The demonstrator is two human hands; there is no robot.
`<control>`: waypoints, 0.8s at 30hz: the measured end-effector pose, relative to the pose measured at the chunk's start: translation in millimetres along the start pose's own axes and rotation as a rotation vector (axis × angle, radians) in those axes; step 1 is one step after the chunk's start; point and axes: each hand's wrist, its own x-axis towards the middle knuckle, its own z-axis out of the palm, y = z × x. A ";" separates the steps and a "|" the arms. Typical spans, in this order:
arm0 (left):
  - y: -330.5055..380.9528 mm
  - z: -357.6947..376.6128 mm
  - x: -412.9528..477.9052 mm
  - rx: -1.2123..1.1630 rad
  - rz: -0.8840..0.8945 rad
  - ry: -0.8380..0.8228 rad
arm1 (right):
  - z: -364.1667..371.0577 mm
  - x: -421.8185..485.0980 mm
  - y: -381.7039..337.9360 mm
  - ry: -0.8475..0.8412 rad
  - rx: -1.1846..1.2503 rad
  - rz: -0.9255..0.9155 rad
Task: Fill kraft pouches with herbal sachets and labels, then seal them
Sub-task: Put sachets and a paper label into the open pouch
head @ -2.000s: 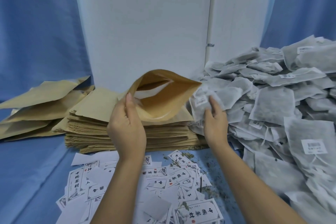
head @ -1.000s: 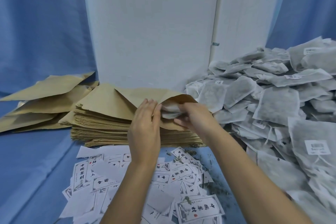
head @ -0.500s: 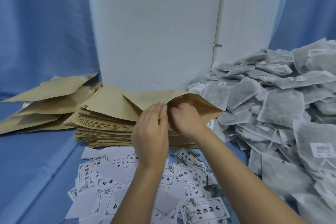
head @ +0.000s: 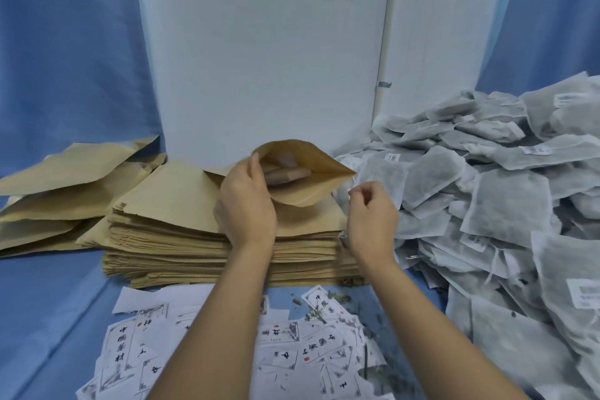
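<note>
My left hand (head: pixel 246 208) grips the left rim of a kraft pouch (head: pixel 311 187) and holds its mouth open toward me, above the stack of flat kraft pouches (head: pixel 181 237). Herbal sachets (head: pixel 285 174) show inside the open pouch. My right hand (head: pixel 373 221) hovers just right of the pouch mouth, outside it, with fingers loosely curled and nothing clearly held. A large heap of grey herbal sachets (head: pixel 506 204) lies to the right. Printed paper labels (head: pixel 285 351) are scattered in front of the stack, under my forearms.
More kraft pouches (head: pixel 65 185) lie loosely piled at the left. A white board (head: pixel 259 58) stands behind the stack, with blue cloth (head: pixel 48 318) covering the table and backdrop. Dry herb crumbs (head: pixel 324 312) litter the labels.
My right hand pushed sachets into the pouch and has come back out without them. The pouch mouth, pressed nearly flat half a second ago, now gapes open again.
</note>
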 end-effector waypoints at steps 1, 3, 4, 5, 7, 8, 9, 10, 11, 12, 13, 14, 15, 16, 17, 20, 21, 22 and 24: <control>-0.7 4.8 5.7 -0.020 -0.021 0.032 | 3.3 7.8 9.5 -0.026 -0.107 -0.026; -2.0 13.2 14.6 -0.069 -0.045 0.088 | 10.9 24.6 25.3 -0.059 -0.313 -0.158; -3.1 16.4 17.5 -0.091 -0.047 0.107 | 15.0 34.5 29.7 -0.066 -0.398 -0.255; -4.6 19.6 19.8 -0.112 -0.046 0.118 | 19.4 45.3 32.2 -0.083 -0.476 -0.356; -7.6 25.2 23.3 -0.168 -0.044 0.129 | 30.5 70.3 33.8 -0.182 -0.656 -0.480; -8.9 27.7 24.6 -0.197 -0.042 0.132 | 37.1 82.7 33.4 -0.252 -0.758 -0.494; -10.3 29.9 25.3 -0.220 -0.039 0.135 | 44.2 94.1 32.9 -0.326 -0.867 -0.490; -11.5 31.7 25.2 -0.237 -0.035 0.135 | 51.3 103.5 33.2 -0.402 -0.980 -0.479; -12.3 33.6 24.4 -0.250 -0.034 0.134 | 57.2 110.8 34.4 -0.478 -1.075 -0.467; -13.3 35.4 23.2 -0.261 -0.037 0.132 | 60.9 116.5 36.4 -0.551 -1.138 -0.439; -14.2 37.3 21.9 -0.272 -0.045 0.130 | 62.5 120.6 39.1 -0.611 -1.163 -0.387; -15.8 39.2 21.0 -0.282 -0.057 0.128 | 62.6 122.8 42.7 -0.655 -1.173 -0.321; -17.4 40.8 20.3 -0.294 -0.074 0.128 | 61.9 123.9 46.6 -0.691 -1.189 -0.265; -19.1 42.1 19.6 -0.303 -0.091 0.126 | 61.0 124.1 50.4 -0.724 -1.222 -0.230; -20.5 43.4 18.9 -0.310 -0.101 0.123 | 60.3 123.9 53.1 -0.754 -1.257 -0.207; -22.7 45.6 15.9 -0.323 -0.110 0.114 | 62.0 121.7 56.0 -0.781 -1.318 -0.154; -22.8 45.8 15.3 -0.326 -0.112 0.113 | 63.4 120.6 56.6 -0.761 -1.338 -0.157; -23.1 45.5 15.1 -0.326 -0.115 0.115 | 64.7 119.0 57.7 -0.728 -1.358 -0.172; -23.7 44.7 15.8 -0.325 -0.118 0.122 | 65.2 113.7 62.2 -0.644 -1.393 -0.217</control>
